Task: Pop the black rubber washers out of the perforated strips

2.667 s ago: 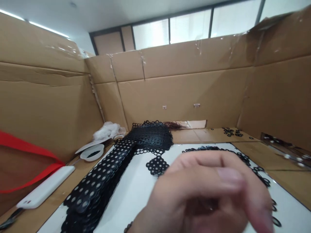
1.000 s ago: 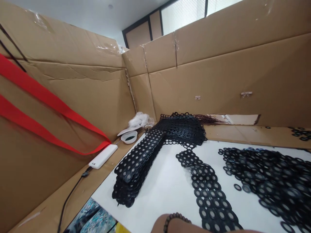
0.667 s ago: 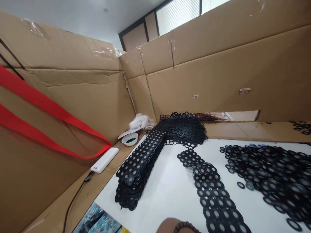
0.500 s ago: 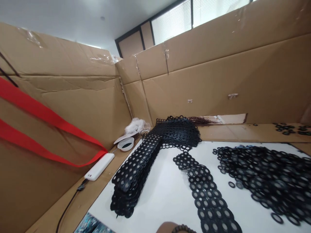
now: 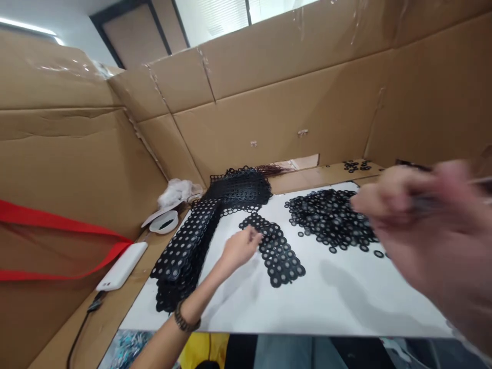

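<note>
My left hand (image 5: 241,248), with a beaded bracelet (image 5: 185,319) at its wrist, is over the left edge of a strip of linked black rings (image 5: 280,252) lying on the white board. Its fingertips are pinched together; what they hold is too small to make out. My right hand (image 5: 430,225) is raised close to the camera at the right, blurred, with its fingers curled closed. Whatever is between them cannot be made out. Behind it and to its left lies a heap of loose black rings (image 5: 332,215).
A long folded stack of linked rings (image 5: 184,243) and a piled ring mesh (image 5: 238,187) lie at left and back. Also left are a white bowl (image 5: 164,222), a white power bank (image 5: 122,266) and a red strap (image 5: 61,225). A cardboard wall (image 5: 277,102) surrounds the board (image 5: 319,302).
The view has shifted right and down. My left hand has risen from the bottom edge to the ring strip. My right hand has come into view at the right.
</note>
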Tool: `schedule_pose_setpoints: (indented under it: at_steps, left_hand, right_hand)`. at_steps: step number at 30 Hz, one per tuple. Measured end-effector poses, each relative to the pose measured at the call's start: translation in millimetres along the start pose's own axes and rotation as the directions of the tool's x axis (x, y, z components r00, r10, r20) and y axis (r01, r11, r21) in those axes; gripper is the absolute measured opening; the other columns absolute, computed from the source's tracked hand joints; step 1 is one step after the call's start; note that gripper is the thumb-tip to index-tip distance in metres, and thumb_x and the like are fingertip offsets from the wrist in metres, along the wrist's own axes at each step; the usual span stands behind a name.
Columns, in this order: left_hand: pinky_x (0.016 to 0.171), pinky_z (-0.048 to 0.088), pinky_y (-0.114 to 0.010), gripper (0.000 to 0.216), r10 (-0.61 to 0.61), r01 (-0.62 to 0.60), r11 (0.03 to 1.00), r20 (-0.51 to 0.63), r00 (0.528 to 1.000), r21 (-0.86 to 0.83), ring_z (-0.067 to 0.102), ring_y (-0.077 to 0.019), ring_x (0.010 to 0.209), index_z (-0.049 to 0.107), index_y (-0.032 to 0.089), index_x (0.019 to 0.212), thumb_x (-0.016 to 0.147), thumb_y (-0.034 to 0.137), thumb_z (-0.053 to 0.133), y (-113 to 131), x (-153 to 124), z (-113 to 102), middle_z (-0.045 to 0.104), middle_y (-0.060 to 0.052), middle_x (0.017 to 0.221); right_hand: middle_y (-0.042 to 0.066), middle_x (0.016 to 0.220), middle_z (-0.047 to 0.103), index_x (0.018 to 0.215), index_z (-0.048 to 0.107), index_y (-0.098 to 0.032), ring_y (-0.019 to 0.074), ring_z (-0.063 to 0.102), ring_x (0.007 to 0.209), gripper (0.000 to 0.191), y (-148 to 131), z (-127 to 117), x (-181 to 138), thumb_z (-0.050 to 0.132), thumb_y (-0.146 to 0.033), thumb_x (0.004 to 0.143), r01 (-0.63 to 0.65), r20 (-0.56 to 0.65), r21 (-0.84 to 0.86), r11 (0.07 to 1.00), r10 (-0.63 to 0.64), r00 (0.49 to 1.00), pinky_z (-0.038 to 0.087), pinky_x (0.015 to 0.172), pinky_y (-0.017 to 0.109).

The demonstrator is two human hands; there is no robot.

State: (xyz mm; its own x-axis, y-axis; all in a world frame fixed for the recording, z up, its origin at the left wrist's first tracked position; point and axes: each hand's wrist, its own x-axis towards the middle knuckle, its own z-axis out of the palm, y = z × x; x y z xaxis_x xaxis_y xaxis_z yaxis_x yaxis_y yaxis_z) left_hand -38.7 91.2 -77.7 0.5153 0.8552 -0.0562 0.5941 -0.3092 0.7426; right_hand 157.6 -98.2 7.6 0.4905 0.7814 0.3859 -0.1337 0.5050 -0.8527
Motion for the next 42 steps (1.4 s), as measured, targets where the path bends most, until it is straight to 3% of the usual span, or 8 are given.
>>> schedule_pose_setpoints:
  at_steps: [5,9,12,16,24,31,36,42]
  left_hand:
    - [0.074,0.039,-0.032,0.021,-0.089,0.093,0.992,0.045,0.995,-0.086,0.057,-0.0292,0.088,0.057,0.019,0.058,0.072,0.035,0.063,-51.5,14.5,-0.7,0.065,-0.006,0.068]
    - [0.063,0.042,-0.028,0.02,-0.126,0.161,0.946,0.139,0.982,-0.283,0.058,-0.0215,0.075,0.062,0.014,0.069,0.075,0.034,0.064,-45.1,29.7,24.9,0.064,-0.004,0.071]
    - [0.064,0.047,-0.029,0.018,-0.135,0.192,0.878,0.157,0.978,-0.439,0.058,-0.0163,0.073,0.06,0.012,0.086,0.082,0.03,0.059,-34.5,39.7,41.7,0.062,-0.004,0.083]
    - [0.065,0.051,-0.031,0.016,-0.103,0.259,0.751,0.279,0.955,-0.608,0.059,-0.014,0.072,0.058,0.011,0.092,0.087,0.026,0.054,-23.0,41.8,52.3,0.061,-0.004,0.087]
    - [0.051,0.044,-0.02,0.005,0.037,0.299,0.512,0.369,0.929,-0.805,0.053,-0.0088,0.05,0.061,0.01,0.079,0.074,0.009,0.064,-6.2,15.4,39.6,0.062,-0.003,0.067]
    - [0.068,0.048,-0.023,0.03,0.195,0.205,0.475,0.329,0.924,-0.856,0.062,-0.0155,0.075,0.063,0.012,0.097,0.069,0.016,0.074,8.4,11.4,26.2,0.068,-0.007,0.089]
    - [0.079,0.048,-0.03,0.041,0.172,0.297,0.547,0.452,0.875,-0.782,0.061,-0.0208,0.09,0.059,0.014,0.102,0.065,0.014,0.076,-31.6,20.0,44.5,0.066,-0.009,0.099]
    - [0.062,0.05,-0.028,0.036,0.034,0.293,0.572,0.379,0.925,-0.766,0.062,-0.0183,0.074,0.054,0.016,0.101,0.072,0.026,0.072,-46.9,30.2,55.5,0.066,-0.008,0.094]
  right_hand:
    - [0.006,0.088,0.054,0.072,0.062,-0.023,0.0266,0.046,0.097,0.051,71.7,-2.7,6.9,0.033,-0.063,0.085,-0.374,0.128,-0.071,0.925,0.38,0.916,0.034,0.085,0.041]
    - [0.005,0.095,0.056,0.084,0.065,-0.022,0.0233,0.046,0.099,0.056,146.3,-11.6,12.5,0.025,-0.061,0.089,-0.621,0.114,-0.106,0.776,0.63,0.768,0.031,0.088,0.039]
    - [0.003,0.09,0.057,0.084,0.066,-0.02,0.0194,0.047,0.095,0.05,171.7,1.3,18.4,0.029,-0.053,0.092,-0.6,0.108,-0.11,0.792,0.61,0.785,0.032,0.085,0.032]
    - [0.0,0.08,0.059,0.089,0.065,-0.019,0.0152,0.049,0.078,0.043,174.0,19.8,25.4,0.037,-0.051,0.091,-0.576,0.152,-0.102,0.811,0.585,0.797,0.035,0.07,0.024]
    - [0.003,0.079,0.06,0.094,0.065,-0.02,0.0161,0.049,0.067,0.054,143.3,-5.5,18.1,0.031,-0.062,0.088,-0.659,0.402,-0.153,0.737,0.655,0.639,0.036,0.062,0.025]
    - [0.004,0.083,0.058,0.09,0.065,-0.02,0.0186,0.049,0.073,0.054,121.3,-3.5,23.6,0.034,-0.064,0.086,-0.605,0.406,-0.107,0.789,0.59,0.698,0.035,0.067,0.028]
    - [0.004,0.083,0.055,0.089,0.067,-0.02,0.0161,0.046,0.07,0.055,153.5,-28.8,15.6,0.033,-0.063,0.087,-0.782,0.296,-0.124,0.611,0.775,0.558,0.036,0.065,0.027]
    - [0.007,0.088,0.06,0.091,0.068,-0.017,0.0177,0.053,0.076,0.053,161.4,-36.7,7.4,0.035,-0.06,0.088,-0.85,0.364,-0.174,0.497,0.834,0.414,0.041,0.071,0.03]
